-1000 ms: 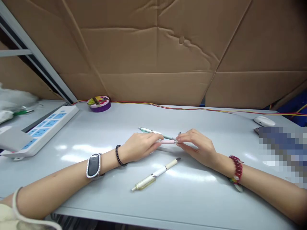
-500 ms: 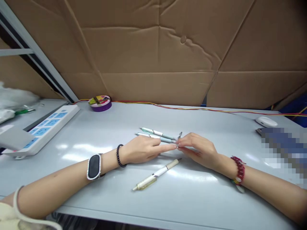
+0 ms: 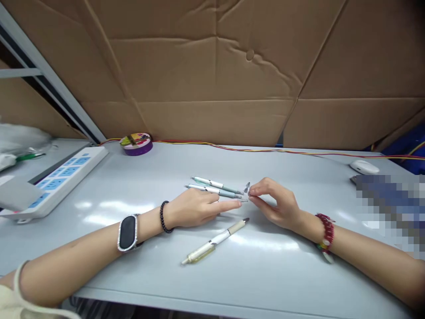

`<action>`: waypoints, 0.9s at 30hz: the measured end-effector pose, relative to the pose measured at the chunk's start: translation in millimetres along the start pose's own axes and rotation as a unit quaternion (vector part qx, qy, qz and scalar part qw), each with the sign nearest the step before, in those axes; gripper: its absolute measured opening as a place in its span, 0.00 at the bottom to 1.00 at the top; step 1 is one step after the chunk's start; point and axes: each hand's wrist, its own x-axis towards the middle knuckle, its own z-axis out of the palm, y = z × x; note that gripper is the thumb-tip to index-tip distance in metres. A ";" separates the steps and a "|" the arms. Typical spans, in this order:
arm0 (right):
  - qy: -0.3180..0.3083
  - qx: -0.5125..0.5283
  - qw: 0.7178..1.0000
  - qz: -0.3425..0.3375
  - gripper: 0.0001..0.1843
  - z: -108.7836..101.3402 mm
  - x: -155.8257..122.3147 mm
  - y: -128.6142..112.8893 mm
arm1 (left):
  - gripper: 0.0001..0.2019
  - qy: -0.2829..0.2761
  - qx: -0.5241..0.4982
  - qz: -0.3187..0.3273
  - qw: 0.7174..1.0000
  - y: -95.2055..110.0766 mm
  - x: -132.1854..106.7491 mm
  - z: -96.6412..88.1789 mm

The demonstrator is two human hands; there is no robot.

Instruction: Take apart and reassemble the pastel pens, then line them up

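Note:
My left hand (image 3: 195, 208) lies low over the table, fingers curled, with the index finger stretched along a pen it mostly hides; a thin metal end (image 3: 245, 201) sticks out past the fingertip. My right hand (image 3: 280, 201) pinches a small dark cone-shaped pen tip (image 3: 250, 193), a short gap from that end. Two similar small pen tips, partly overlapping, lie just beyond the right fingertips. Behind my left hand rest a green-and-white pen (image 3: 212, 182) and a blue-and-white pen (image 3: 215, 191), both with bare metal ends. Nearer me lies a cream-and-white pen (image 3: 214, 243) with a dark tip.
A white power strip (image 3: 63, 179) runs along the left side. At the back stands a round purple tin-like box (image 3: 137, 145), beside red and yellow wires (image 3: 206, 144) along the cardboard wall (image 3: 206, 71). A white mouse-shaped object (image 3: 364, 167) and a blurred-out item (image 3: 388, 204) are at the right.
My right hand has drawn slightly away from my left fingertip, with a small pen tip in its pinch. The thin metal end beyond my left index finger now shows. The view has shifted slightly.

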 end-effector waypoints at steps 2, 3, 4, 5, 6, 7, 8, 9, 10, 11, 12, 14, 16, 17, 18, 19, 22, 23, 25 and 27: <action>0.022 -0.003 0.998 0.057 0.08 -0.5 0.6 1.3 | 0.22 0.009 0.004 0.015 1.000 -0.5 0.6 -0.5; 0.031 -0.011 0.996 0.088 0.07 -0.8 1.3 2.0 | 0.22 0.015 0.003 0.024 1.000 -0.9 1.1 -0.9; 0.036 -0.021 0.992 0.116 0.05 -1.2 2.2 2.8 | 0.21 0.020 0.001 0.032 0.999 -1.3 1.5 -1.3; 0.034 -0.030 0.989 0.141 0.04 -1.6 3.2 3.7 | 0.20 0.026 -0.003 0.041 0.999 -1.8 1.8 -1.7; 0.029 -0.037 0.986 0.161 0.04 -1.9 4.3 4.6 | 0.20 0.030 -0.007 0.050 0.998 -2.3 2.0 -2.2; 0.021 -0.041 0.984 0.173 0.03 -2.1 5.4 5.5 | 0.19 0.035 -0.010 0.059 0.998 -2.6 2.1 -2.7; 0.014 -0.043 0.983 0.179 0.03 -2.2 6.3 6.3 | 0.18 0.041 -0.013 0.068 0.997 -2.9 2.1 -3.2; 0.007 -0.045 0.982 0.181 0.03 -2.1 7.0 7.0 | 0.17 0.047 -0.016 0.076 0.996 -3.0 2.0 -3.8; 0.002 -0.048 0.982 0.180 0.03 -1.9 7.5 7.4 | 0.17 0.051 -0.019 0.082 0.995 -2.9 2.0 -4.3; -0.002 -0.051 0.983 0.178 0.04 -1.7 7.8 7.8 | 0.16 0.054 -0.024 0.084 0.995 -2.6 2.1 -4.9; -0.007 -0.055 0.983 0.176 0.04 -1.5 7.8 8.2 | 0.16 0.057 -0.028 0.082 0.995 -2.2 2.3 -5.5; -0.016 -0.061 0.983 0.174 0.05 -1.9 7.4 9.8 | 0.14 0.062 -0.036 0.072 0.995 -1.0 3.2 -6.4; -0.025 -0.070 0.982 0.171 0.05 -3.9 6.1 13.8 | 0.11 0.074 -0.037 0.065 0.994 0.0 4.4 -7.1; -0.029 -0.075 0.982 0.170 0.05 -5.6 5.1 16.8 | 0.10 0.080 -0.034 0.064 0.994 0.4 5.1 -7.3; -0.035 -0.081 0.982 0.166 0.05 -7.5 4.1 20.4 | 0.09 0.087 -0.029 0.064 0.994 0.7 5.6 -7.5; -0.036 -0.091 0.981 0.165 0.05 -9.6 3.0 24.1 | 0.09 0.093 -0.022 0.065 0.993 0.9 5.9 -7.6; -0.074 -0.103 0.975 0.181 0.05 -14.1 0.1 33.5 | 0.08 0.104 0.000 0.065 0.992 1.6 6.2 -8.2; -0.092 -0.107 0.972 0.188 0.06 -14.6 -0.4 35.2 | 0.08 0.107 0.006 0.064 0.992 1.8 6.0 -8.3; -0.125 -0.117 0.965 0.198 0.09 -14.3 -0.6 36.0 | 0.09 0.107 0.014 0.054 0.993 2.2 5.8 -8.3; -0.154 -0.123 0.960 0.201 0.10 -13.3 0.1 34.5 | 0.10 0.098 0.017 0.032 0.995 2.1 5.9 -7.7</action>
